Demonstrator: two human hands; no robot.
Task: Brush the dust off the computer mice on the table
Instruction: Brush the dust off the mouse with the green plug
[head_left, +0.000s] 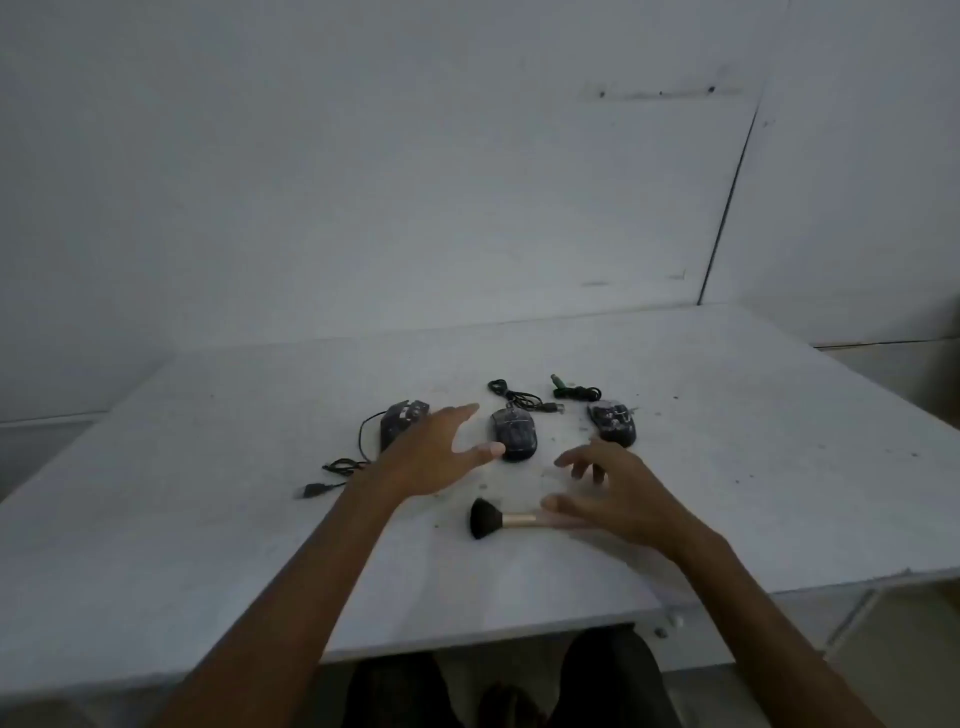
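Three dusty black wired mice lie in a row on the white table (208, 519): a left mouse (399, 418), a middle mouse (513, 434) and a right mouse (613, 422). A brush (497, 519) with black bristles and a gold and pink handle lies in front of them. My left hand (436, 457) hovers with fingers spread, its thumb tip right at the middle mouse's left side, and it partly hides the left mouse. My right hand (613, 493) is over the brush handle's end with loose fingers, and whether it touches the handle cannot be told.
Coiled cables (519, 397) with plugs lie behind the mice, and another cable (337, 467) trails left of my left wrist. Dust specks dot the table around the mice. A white wall stands behind. The table's front edge is close to my knees.
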